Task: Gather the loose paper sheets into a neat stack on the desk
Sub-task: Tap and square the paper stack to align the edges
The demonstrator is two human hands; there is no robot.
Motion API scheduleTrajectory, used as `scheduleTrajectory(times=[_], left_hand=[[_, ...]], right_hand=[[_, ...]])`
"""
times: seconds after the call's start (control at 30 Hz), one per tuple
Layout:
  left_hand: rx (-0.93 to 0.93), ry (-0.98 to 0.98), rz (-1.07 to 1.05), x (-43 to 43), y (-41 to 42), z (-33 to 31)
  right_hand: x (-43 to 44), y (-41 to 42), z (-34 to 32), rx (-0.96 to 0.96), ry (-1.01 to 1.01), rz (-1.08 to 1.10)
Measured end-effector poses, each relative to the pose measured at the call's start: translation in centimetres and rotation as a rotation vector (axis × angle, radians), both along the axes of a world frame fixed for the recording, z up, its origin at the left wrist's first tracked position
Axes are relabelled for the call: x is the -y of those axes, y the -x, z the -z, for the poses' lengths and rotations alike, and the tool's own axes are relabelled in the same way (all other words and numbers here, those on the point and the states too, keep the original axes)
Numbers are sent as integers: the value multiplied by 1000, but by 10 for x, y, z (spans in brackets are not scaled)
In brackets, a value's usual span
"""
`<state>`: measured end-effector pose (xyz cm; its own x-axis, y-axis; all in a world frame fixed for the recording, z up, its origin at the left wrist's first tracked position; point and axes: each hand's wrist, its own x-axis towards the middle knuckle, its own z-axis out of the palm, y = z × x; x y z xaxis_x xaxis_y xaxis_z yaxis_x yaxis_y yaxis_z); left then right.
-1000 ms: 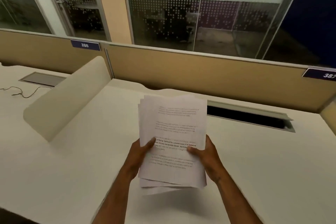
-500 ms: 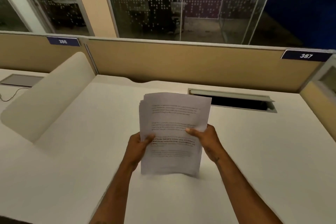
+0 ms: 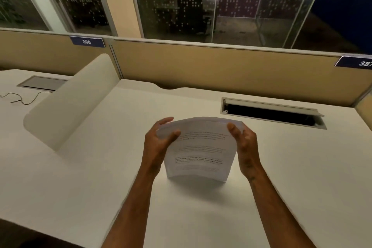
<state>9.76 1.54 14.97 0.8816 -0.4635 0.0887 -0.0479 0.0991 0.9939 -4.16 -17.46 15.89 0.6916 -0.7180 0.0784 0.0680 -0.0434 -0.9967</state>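
At the center of the frame you hold the stack of paper (image 3: 198, 151) upright, its lower edge resting on the white counter (image 3: 80, 177). Your left hand (image 3: 159, 143) has its grip closed on the stack's upper left edge, and your right hand (image 3: 244, 143) has its grip closed on the upper right edge. The sheets bow toward you. A cable slot (image 3: 271, 112) lies open at the right.

"386" on the left blue partition tag (image 3: 87, 41); cut-off "387" on the right tag (image 3: 356, 63); sheet print (image 3: 199, 153) unreadable.
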Motion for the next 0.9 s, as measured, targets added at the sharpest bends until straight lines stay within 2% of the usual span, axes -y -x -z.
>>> scheduleTrajectory(times=[0.17,0.27,0.43,0.57,0.67,0.8,0.9], left_hand=[[37,-71,-157,25,-1,-24],[7,-75,-187,27,-1,-19],[27,-79,-114,19,-4,-6],[-52,-85,41,14,-4,10],[-51,-155,41,17,-1,19],[-52,-110,37,13,-2,18],[-123,-146,28,11,5,28]], right_hand=[[-2,-19,-11,-3,21,181],[0,-20,-2,-5,31,205],[10,-13,6,33,64,-23],[16,-9,25,-64,-21,-169],[16,-12,36,-125,-71,-155],[18,-12,32,-82,-77,-175],[17,-10,42,-117,-117,-219]])
